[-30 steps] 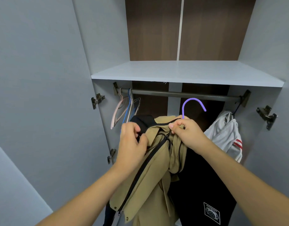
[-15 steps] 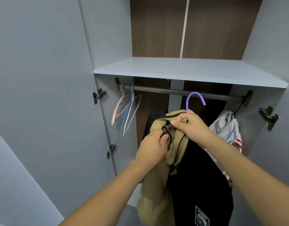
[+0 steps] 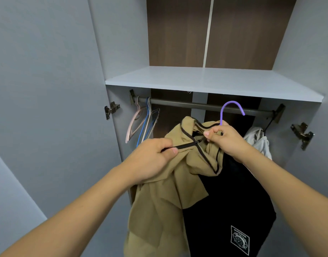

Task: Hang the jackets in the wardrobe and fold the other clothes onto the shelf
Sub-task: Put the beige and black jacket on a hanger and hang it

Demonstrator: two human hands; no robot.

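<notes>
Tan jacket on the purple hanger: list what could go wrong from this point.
1. The purple hanger hook is not yet over the rail; if the right hand slackens, the tan jacket may drop.
2. The left hand pinches the zipper edge sideways, which could drag the bunched collar off the hanger.
3. The hanging black garment close behind may snag.

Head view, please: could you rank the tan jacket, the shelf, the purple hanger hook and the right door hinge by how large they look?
1. shelf and tan jacket: similar spans, and the jacket is nearer, so unranked.
2. purple hanger hook
3. right door hinge
</notes>
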